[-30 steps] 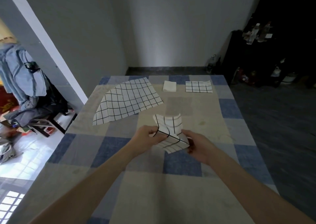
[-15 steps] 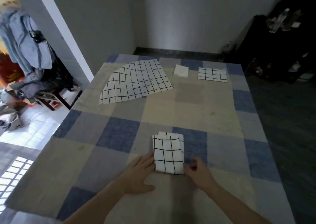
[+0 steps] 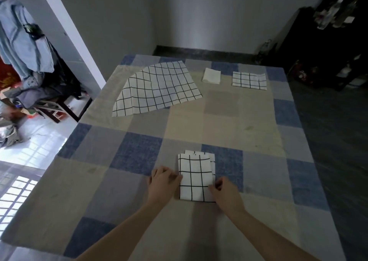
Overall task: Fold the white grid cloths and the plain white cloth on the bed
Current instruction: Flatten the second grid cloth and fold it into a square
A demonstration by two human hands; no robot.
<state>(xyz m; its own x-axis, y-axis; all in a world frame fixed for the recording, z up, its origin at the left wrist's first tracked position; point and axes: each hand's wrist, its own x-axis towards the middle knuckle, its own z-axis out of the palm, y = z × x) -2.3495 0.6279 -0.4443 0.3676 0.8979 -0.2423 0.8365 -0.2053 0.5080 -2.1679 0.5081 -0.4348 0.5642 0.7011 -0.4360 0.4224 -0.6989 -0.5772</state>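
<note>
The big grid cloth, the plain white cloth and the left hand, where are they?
big grid cloth (image 3: 159, 89): head view, middle of its spread surface.
plain white cloth (image 3: 211, 76): head view, its top face.
left hand (image 3: 162, 183): head view, back of hand.

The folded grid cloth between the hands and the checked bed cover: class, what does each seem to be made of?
Folded grid cloth: probably thin woven cotton, matt; it holds sharp creases and lies in flat layers. Bed cover: likely a coarser woven fabric, matt, with a mottled, faded surface in its blue and beige squares.
</note>
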